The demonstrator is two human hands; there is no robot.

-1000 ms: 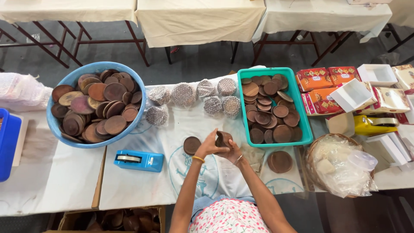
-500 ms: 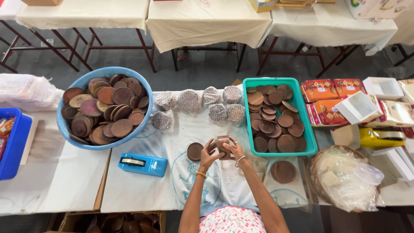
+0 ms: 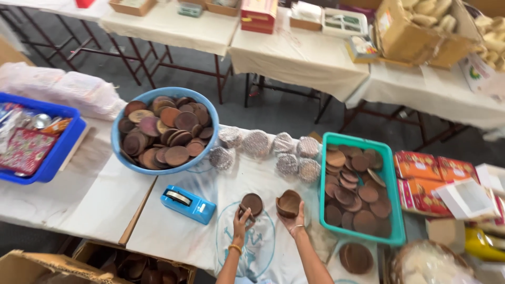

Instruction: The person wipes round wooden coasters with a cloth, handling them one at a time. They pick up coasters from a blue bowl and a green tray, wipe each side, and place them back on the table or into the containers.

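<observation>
Brown discs sit in both hands over the white cloth (image 3: 173,231): the left hand (image 3: 243,217) grasps a flat round disc (image 3: 252,203), the right hand (image 3: 294,215) holds a small stack of discs (image 3: 289,203). A blue tape dispenser (image 3: 188,203) lies just left, a green tray (image 3: 392,221) of discs right

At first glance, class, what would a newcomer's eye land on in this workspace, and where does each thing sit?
The round blue basin, heaped with brown discs, stands at the left of the table, and the green crate of similar discs stands at the right. Between them, near the front edge, the left hand touches a single brown disc while the right hand holds a brown bowl-shaped piece. A blue tape dispenser lies just left of the hands.
</observation>
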